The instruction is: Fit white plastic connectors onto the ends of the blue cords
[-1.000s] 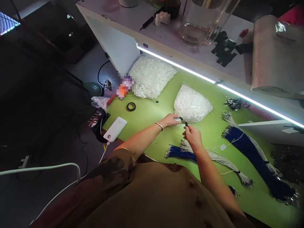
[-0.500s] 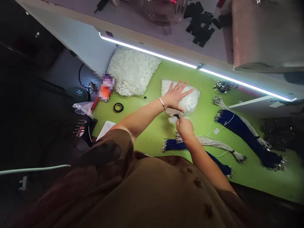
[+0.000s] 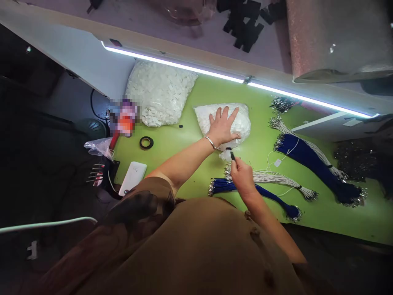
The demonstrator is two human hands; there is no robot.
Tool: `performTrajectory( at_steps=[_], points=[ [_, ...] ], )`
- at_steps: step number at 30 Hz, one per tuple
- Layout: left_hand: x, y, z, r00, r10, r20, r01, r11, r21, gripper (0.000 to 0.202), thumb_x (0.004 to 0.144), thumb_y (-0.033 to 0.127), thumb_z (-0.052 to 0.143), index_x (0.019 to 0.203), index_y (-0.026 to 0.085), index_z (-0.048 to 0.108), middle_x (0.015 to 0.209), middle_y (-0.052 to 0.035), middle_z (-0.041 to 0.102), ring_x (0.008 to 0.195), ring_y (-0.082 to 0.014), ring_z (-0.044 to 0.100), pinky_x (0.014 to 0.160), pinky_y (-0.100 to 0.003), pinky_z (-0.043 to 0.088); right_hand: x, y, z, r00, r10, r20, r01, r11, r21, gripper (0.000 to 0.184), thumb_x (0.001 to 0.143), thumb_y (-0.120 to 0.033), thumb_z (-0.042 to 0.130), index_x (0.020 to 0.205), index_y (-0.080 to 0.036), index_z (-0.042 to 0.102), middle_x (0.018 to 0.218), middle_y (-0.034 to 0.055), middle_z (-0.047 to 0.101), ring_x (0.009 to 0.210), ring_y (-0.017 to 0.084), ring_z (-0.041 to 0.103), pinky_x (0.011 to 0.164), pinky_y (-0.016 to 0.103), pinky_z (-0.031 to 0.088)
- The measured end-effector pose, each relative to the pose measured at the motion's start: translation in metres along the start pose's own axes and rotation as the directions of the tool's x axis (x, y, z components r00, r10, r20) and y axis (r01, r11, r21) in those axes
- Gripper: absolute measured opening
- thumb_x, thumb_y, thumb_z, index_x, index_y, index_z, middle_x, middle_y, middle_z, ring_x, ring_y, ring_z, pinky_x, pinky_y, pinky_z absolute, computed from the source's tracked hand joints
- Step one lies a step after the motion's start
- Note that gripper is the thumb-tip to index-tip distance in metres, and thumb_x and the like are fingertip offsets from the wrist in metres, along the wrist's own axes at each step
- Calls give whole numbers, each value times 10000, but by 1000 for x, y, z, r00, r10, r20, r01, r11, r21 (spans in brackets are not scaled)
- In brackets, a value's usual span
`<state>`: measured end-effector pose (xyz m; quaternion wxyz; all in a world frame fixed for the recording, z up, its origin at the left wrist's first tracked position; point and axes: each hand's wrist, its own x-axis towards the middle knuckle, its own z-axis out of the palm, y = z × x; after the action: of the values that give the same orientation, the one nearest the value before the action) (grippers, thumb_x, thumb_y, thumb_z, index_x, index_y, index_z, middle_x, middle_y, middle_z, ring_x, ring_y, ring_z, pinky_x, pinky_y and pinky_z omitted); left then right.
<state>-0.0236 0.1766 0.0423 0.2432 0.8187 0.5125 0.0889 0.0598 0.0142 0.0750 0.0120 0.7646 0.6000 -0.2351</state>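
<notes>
A clear plastic bag of white pieces [image 3: 201,116] lies on the green tabletop. My left hand [image 3: 221,128], a silver bracelet at its wrist, presses on the bag with its fingers spread. Toward me, the bag's gathered neck [image 3: 225,155] has a black band [image 3: 228,148] around it. My right hand [image 3: 242,174] is closed, pinching a short, narrow dark piece [image 3: 232,155] that points at the neck; I cannot make out its kind. Under and beside this hand lie a bundle of white wires [image 3: 270,178] and a bundle of blue wires [image 3: 222,186].
A larger bag of white pieces [image 3: 159,94] stands at the back left. Near it are a roll of black tape [image 3: 146,142] and a white power bank [image 3: 132,178]. More blue wires [image 3: 310,159] lie to the right. A shelf with a light strip [image 3: 175,62] overhangs the back.
My right hand has drawn slightly back from the bag's neck, showing the dark piece apart from the black band. My left hand stays spread on the bag. The camera view has shifted.
</notes>
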Motion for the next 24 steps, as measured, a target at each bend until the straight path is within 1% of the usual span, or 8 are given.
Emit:
performTrajectory(
  at_steps=[2, 5, 9, 12, 14, 19, 22, 24],
  points=[
    [-1, 1, 1, 1000, -11, -22, 11, 1000, 0, 1085, 720, 544, 754, 1582, 271, 154, 1624, -135, 162, 1467, -455, 55, 1154, -659, 56, 0, 6, -21, 993, -40, -109, 38, 999, -23, 400, 991, -277, 322, 1062, -154, 696, 837, 100, 721, 685, 188, 582, 647, 278, 323],
    [-3, 1, 0, 1000, -23, -21, 23, 1000, 16, 1022, 759, 535, 722, 1578, 263, 176, 1626, -140, 162, 1468, -438, 76, 1156, -649, 69, 15, 14, -34, 994, -48, -95, 39, 995, -92, 360, 975, -284, 378, 1013, -159, 714, 849, 110, 728, 695, 191, 596, 636, 286, 293],
    [-6, 0, 0, 999, -30, -13, 31, 999, 37, 968, 789, 548, 685, 1575, 273, 191, 1630, -121, 171, 1470, -430, 71, 1160, -641, 62, 37, 15, -8, 999, 47, 18, -44, 989, -138, 348, 974, -251, 382, 1061, -159, 706, 901, 132, 735, 769, 211, 643, 658, 275, 325],
    [-9, 2, 3, 999, -41, -34, 43, 998, 42, 949, 807, 552, 661, 1577, 258, 189, 1632, -127, 157, 1470, -424, 64, 1162, -639, 40, 42, 9, 14, 994, 96, 51, -85, 980, -179, 356, 983, -243, 359, 1103, -155, 683, 910, 144, 732, 799, 228, 669, 673, 278, 364],
    [-10, 5, 4, 997, -62, -43, 64, 997, 46, 934, 819, 552, 646, 1576, 239, 197, 1628, -141, 157, 1467, -430, 65, 1158, -645, 36, 42, 5, 19, 991, 107, 76, -90, 976, -199, 349, 983, -233, 357, 1100, -151, 675, 917, 150, 729, 810, 232, 680, 675, 280, 383],
    [-10, 12, 5, 988, -143, -65, 147, 988, 45, 892, 849, 562, 601, 1575, 228, 206, 1625, -146, 172, 1467, -442, 63, 1147, -662, 52, 26, 5, 13, 981, 91, 174, -53, 977, -207, 325, 973, -217, 395, 1119, -149, 678, 943, 151, 730, 797, 217, 674, 669, 275, 390],
    [-9, 10, 5, 988, -136, -71, 139, 989, 51, 878, 851, 576, 591, 1572, 238, 220, 1623, -139, 194, 1472, -423, 83, 1160, -649, 49, 18, 15, -1, 995, 63, 72, -48, 980, -192, 395, 1001, -255, 337, 1241, -169, 639, 936, 133, 734, 776, 209, 656, 665, 275, 361],
    [-8, 8, 6, 989, -124, -81, 128, 991, 45, 890, 839, 579, 606, 1571, 244, 226, 1626, -134, 192, 1473, -422, 85, 1166, -640, 39, 21, 20, -9, 999, 35, -4, -35, 983, -182, 412, 1007, -268, 313, 1210, -169, 657, 920, 131, 733, 764, 204, 646, 663, 273, 344]
  ],
)
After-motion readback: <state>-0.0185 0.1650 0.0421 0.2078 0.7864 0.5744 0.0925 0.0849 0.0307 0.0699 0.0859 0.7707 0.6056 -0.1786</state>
